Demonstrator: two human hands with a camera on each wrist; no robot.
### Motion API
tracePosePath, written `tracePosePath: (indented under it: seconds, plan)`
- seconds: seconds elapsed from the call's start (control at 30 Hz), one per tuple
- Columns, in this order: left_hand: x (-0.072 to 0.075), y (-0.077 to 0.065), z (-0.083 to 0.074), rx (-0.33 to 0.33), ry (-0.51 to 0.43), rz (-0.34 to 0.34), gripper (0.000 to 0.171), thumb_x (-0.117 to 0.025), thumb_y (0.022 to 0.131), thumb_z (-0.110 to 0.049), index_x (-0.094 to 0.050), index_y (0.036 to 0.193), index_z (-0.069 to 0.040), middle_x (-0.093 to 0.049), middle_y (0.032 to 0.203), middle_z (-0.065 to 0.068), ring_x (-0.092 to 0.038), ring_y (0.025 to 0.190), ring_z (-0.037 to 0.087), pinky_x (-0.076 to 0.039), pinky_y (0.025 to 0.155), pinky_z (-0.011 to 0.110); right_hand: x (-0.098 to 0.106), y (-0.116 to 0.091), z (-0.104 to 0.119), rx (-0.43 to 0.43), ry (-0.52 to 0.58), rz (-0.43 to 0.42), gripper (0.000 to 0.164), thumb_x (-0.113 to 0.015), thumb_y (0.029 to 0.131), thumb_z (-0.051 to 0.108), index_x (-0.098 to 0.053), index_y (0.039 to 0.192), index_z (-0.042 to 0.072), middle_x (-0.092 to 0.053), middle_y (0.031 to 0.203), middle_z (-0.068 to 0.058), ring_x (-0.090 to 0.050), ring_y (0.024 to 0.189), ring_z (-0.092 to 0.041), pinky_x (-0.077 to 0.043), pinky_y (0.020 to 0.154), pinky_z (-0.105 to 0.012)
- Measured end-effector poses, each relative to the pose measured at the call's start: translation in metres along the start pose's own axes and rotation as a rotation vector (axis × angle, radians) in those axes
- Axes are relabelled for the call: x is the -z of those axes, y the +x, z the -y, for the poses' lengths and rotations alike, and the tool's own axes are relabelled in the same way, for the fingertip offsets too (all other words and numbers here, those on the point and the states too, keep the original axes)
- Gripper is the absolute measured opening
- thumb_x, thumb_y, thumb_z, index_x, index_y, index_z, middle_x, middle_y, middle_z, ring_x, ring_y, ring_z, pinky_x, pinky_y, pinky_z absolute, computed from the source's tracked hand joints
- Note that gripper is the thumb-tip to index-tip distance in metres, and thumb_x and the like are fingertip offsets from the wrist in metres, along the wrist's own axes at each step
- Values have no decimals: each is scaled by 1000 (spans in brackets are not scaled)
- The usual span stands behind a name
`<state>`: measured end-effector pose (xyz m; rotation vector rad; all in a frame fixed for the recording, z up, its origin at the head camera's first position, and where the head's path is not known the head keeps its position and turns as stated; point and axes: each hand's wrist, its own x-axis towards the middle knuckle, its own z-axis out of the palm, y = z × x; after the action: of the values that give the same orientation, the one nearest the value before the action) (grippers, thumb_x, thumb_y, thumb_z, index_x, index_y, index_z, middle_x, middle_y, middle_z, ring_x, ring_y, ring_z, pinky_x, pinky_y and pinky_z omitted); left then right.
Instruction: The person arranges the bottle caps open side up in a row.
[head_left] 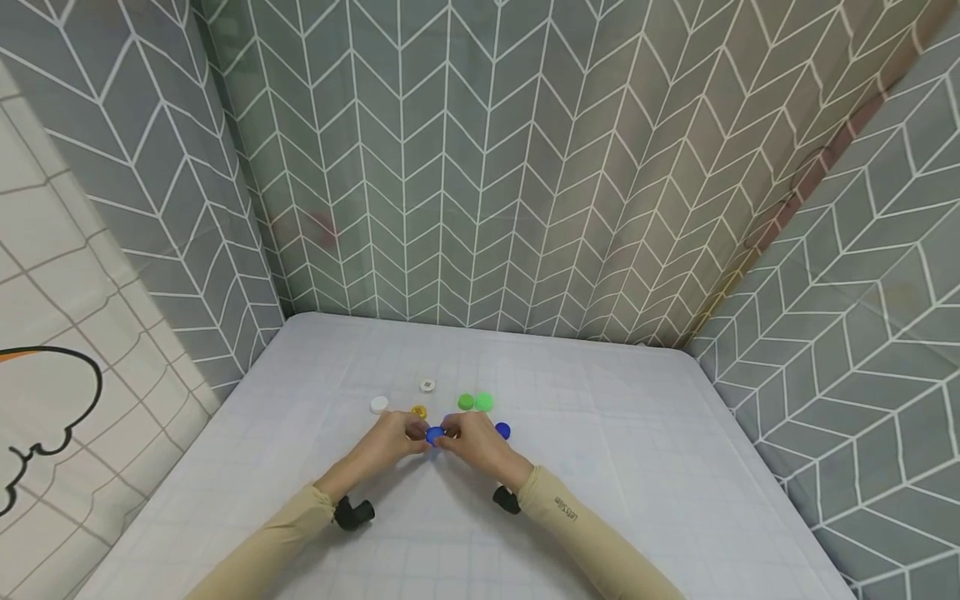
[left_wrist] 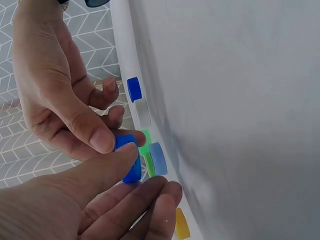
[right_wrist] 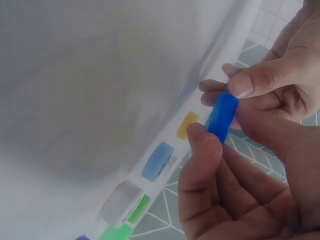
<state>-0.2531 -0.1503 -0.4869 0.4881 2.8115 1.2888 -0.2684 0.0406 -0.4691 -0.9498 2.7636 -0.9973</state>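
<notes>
Bright-blue cap point(head_left: 435, 436) over the worktop point(head_left: 615, 433): left hand point(head_left: 392, 438) at nine o'clock, right hand point(head_left: 482, 442) at three, each grip pinching it. Wrist views show a pale blue cap point(right_wrist: 158, 161) the head view mostly hides.

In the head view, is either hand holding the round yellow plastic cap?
No, the left hand and right hand pinch a round blue plastic cap, while the yellow cap lies apart.

Cap point(head_left: 435, 436) between hands point(head_left: 482, 442), caps point(head_left: 483, 402) behind, table point(head_left: 615, 467) beneath
</notes>
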Motion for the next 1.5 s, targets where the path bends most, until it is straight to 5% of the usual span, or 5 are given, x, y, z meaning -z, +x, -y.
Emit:
tracePosePath:
  seconds: [0.43, 0.7, 1.1, 1.5]
  plan:
    - [0, 1, -1, -87, -86, -7, 27, -76, 79, -5, -67, 104, 0, -74, 92, 13, -73, 83, 20, -57, 69, 27, 4, -4, 1, -15, 28, -34, 19, -70, 88, 12, -72, 104, 2, -74, 89, -6, -65, 73, -4, -49, 60, -15]
    - [0, -2, -4, -28, -104, -31, 25, -75, 79, -2, -69, 104, -2, -74, 92, 10, -72, 84, 19, -56, 68, 25, 3, -5, 1, -28, 25, -40, 22, -69, 89, 13, -71, 108, 3, -75, 93, -7, -67, 78, -6, -50, 62, -15]
    - [7, -8, -2, -69, -162, -50, 23, -75, 81, -6, -69, 103, 0, -72, 103, 15, -72, 88, 21, -56, 74, 24, 1, -9, 8, 52, 49, -113, 19, -69, 89, 13, -72, 105, 3, -74, 93, -4, -65, 79, -5, -49, 65, -15]
    - [16, -14, -7, -66, -165, -87, 15, -75, 83, -13, -69, 96, -7, -74, 94, 9, -72, 87, 20, -57, 71, 25, 6, -11, 15, 104, 76, -169, 14, -68, 90, 14, -71, 102, 9, -73, 93, 0, -64, 79, -4, -51, 69, -16]
